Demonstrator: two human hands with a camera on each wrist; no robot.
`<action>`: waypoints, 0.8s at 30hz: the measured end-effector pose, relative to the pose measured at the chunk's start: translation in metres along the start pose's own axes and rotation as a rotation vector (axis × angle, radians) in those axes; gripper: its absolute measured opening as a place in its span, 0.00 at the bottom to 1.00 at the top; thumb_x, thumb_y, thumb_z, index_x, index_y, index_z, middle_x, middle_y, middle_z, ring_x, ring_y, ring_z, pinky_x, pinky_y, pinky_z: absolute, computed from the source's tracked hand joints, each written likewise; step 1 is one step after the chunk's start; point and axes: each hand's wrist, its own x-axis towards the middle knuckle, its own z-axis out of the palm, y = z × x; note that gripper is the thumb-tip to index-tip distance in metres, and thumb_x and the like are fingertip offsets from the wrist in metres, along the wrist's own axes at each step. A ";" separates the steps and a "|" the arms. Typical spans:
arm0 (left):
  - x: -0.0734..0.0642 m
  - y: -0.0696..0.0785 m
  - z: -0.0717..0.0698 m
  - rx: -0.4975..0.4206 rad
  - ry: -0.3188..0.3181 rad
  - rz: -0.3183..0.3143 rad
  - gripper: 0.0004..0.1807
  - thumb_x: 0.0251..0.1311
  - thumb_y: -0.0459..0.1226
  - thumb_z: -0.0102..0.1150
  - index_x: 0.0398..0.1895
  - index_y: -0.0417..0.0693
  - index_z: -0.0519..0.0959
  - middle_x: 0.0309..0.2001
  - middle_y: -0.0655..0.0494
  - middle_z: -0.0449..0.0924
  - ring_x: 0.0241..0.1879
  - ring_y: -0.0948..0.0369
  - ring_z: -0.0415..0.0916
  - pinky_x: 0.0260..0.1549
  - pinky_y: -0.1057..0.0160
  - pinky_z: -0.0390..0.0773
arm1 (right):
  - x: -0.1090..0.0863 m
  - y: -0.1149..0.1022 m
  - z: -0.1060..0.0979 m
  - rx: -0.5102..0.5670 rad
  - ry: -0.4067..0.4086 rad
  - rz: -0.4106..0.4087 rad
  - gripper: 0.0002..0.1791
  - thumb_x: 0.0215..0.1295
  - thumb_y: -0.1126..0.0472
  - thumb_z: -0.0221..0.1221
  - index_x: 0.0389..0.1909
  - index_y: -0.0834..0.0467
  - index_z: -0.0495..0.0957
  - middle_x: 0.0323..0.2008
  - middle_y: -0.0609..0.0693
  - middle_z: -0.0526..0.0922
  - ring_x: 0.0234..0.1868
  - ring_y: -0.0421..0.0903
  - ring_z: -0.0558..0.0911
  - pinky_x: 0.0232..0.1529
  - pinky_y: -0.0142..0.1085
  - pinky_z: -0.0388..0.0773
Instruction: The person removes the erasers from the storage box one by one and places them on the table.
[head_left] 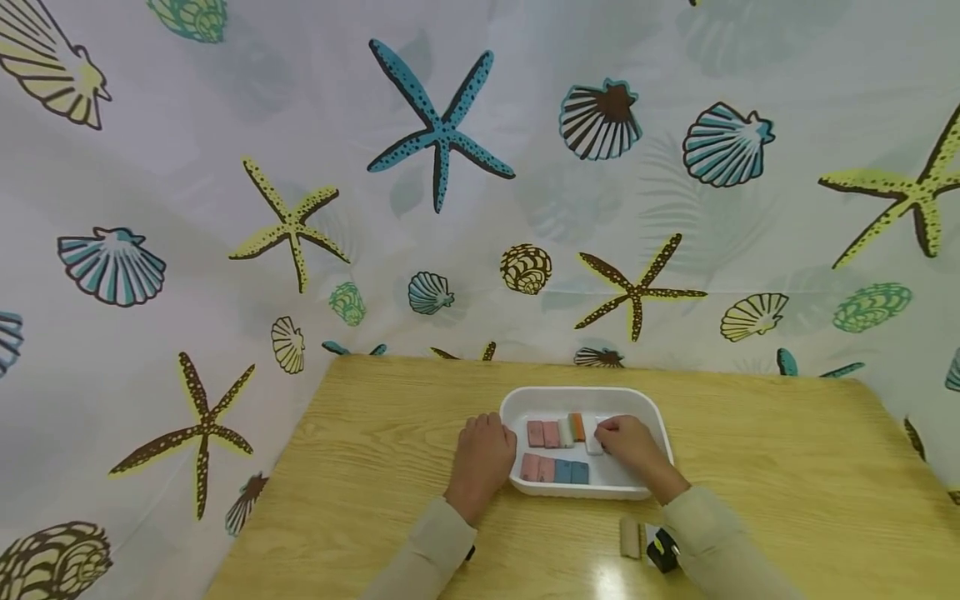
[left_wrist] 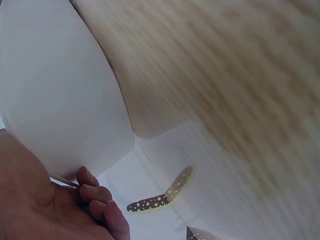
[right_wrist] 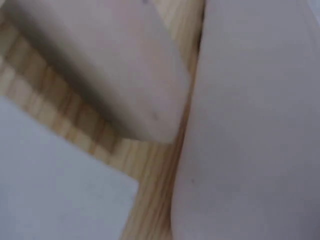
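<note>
A white plastic tray (head_left: 585,492) lies on the wooden table. My left hand (head_left: 483,457) grips its left rim; in the left wrist view the curled fingers (left_wrist: 95,192) are at the tray wall (left_wrist: 60,85). Inside, my right hand (head_left: 633,442) pinches a white eraser-like block (head_left: 593,439) at the right end of the back row. Left of it in that row stand an orange-and-green block (head_left: 577,427), a pale block (head_left: 566,432) and two pink blocks (head_left: 543,433). The front row has two pink blocks (head_left: 537,468) and blue blocks (head_left: 572,472).
In front of the tray lie a beige block (head_left: 629,538) and a black item (head_left: 663,551) beside a white piece, partly behind my right sleeve. The right wrist view has a pale block (right_wrist: 115,65) near the tray wall (right_wrist: 250,120). A shell-and-starfish curtain (head_left: 465,250) hangs behind the table.
</note>
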 end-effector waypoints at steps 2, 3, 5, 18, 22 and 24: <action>0.000 0.000 -0.001 -0.008 -0.013 -0.015 0.14 0.65 0.40 0.43 0.33 0.37 0.73 0.28 0.50 0.71 0.31 0.54 0.68 0.33 0.56 0.69 | 0.002 -0.002 0.004 0.002 0.011 0.000 0.15 0.59 0.61 0.55 0.38 0.71 0.78 0.32 0.55 0.80 0.34 0.47 0.76 0.34 0.38 0.72; 0.000 0.000 -0.001 -0.011 -0.019 -0.018 0.15 0.65 0.41 0.42 0.33 0.37 0.73 0.28 0.50 0.71 0.32 0.54 0.68 0.33 0.56 0.69 | 0.002 -0.003 0.006 -0.004 0.020 0.000 0.15 0.59 0.61 0.56 0.39 0.71 0.77 0.34 0.57 0.80 0.34 0.48 0.76 0.35 0.39 0.73; 0.001 -0.001 -0.001 -0.017 -0.033 -0.023 0.15 0.65 0.41 0.42 0.35 0.37 0.74 0.29 0.49 0.72 0.33 0.54 0.68 0.34 0.56 0.69 | 0.003 -0.004 0.008 -0.007 0.025 0.008 0.16 0.58 0.61 0.57 0.40 0.72 0.76 0.36 0.59 0.80 0.35 0.49 0.76 0.37 0.41 0.73; 0.002 -0.001 0.001 0.000 -0.032 -0.024 0.15 0.65 0.41 0.42 0.36 0.37 0.74 0.30 0.49 0.72 0.33 0.54 0.68 0.35 0.56 0.69 | 0.008 -0.004 0.015 -0.076 0.023 -0.011 0.20 0.52 0.62 0.63 0.41 0.72 0.74 0.33 0.56 0.77 0.35 0.48 0.74 0.39 0.42 0.72; 0.001 -0.001 0.001 0.002 -0.019 -0.021 0.15 0.65 0.41 0.43 0.34 0.37 0.74 0.29 0.49 0.72 0.32 0.53 0.68 0.33 0.56 0.69 | 0.009 -0.004 0.017 -0.097 0.032 -0.036 0.20 0.50 0.62 0.65 0.39 0.71 0.73 0.31 0.55 0.76 0.33 0.48 0.73 0.38 0.42 0.71; 0.001 0.000 0.001 0.002 -0.012 -0.022 0.15 0.64 0.41 0.43 0.34 0.37 0.74 0.29 0.49 0.72 0.32 0.53 0.68 0.33 0.56 0.69 | 0.009 -0.004 0.018 -0.111 0.045 -0.052 0.20 0.50 0.61 0.66 0.37 0.71 0.73 0.30 0.54 0.77 0.32 0.48 0.73 0.37 0.42 0.71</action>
